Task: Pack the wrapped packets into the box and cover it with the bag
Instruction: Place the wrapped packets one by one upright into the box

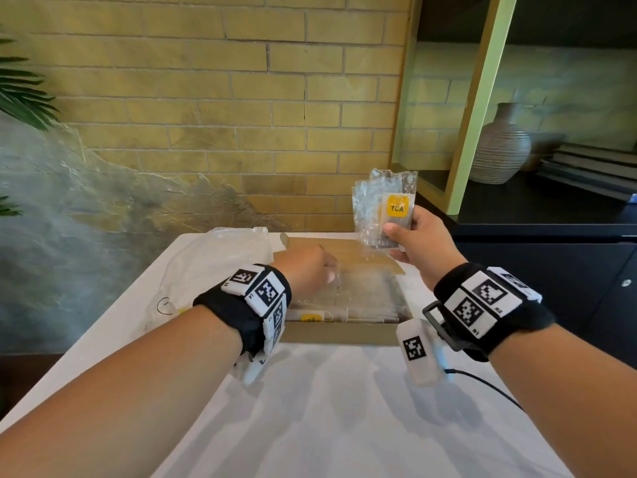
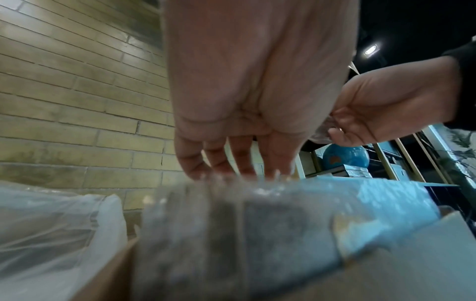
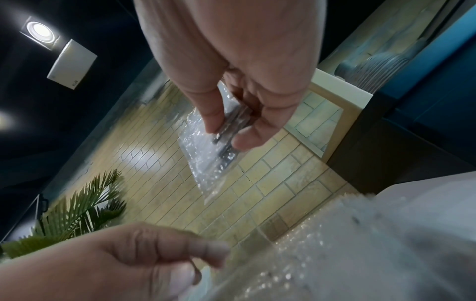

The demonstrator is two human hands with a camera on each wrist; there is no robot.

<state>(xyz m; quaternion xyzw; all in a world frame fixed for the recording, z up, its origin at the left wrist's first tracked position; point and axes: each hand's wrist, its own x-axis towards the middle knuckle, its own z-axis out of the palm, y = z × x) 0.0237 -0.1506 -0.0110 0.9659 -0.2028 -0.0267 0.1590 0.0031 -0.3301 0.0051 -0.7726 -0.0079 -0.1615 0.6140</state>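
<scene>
An open cardboard box (image 1: pixel 344 334) sits on the white table, with several clear-wrapped packets (image 1: pixel 365 298) standing in rows inside it. My left hand (image 1: pixel 327 270) reaches down into the box. Its straight fingers (image 2: pixel 221 163) touch the top edges of the packets (image 2: pixel 231 234). My right hand (image 1: pixel 396 236) is raised over the box's far right corner and pinches a small bunch of wrapped tea packets (image 1: pixel 382 205) between thumb and fingers (image 3: pixel 244 140). A clear plastic bag (image 1: pixel 220 260) lies flat on the table to the left of the box.
The table (image 1: pixel 327 408) stands against a yellow brick wall. To the right is a black cabinet with a green-framed shelf (image 1: pixel 472 132) and a ribbed vase (image 1: pixel 499 150). Plant leaves (image 1: pixel 20 91) hang at the far left.
</scene>
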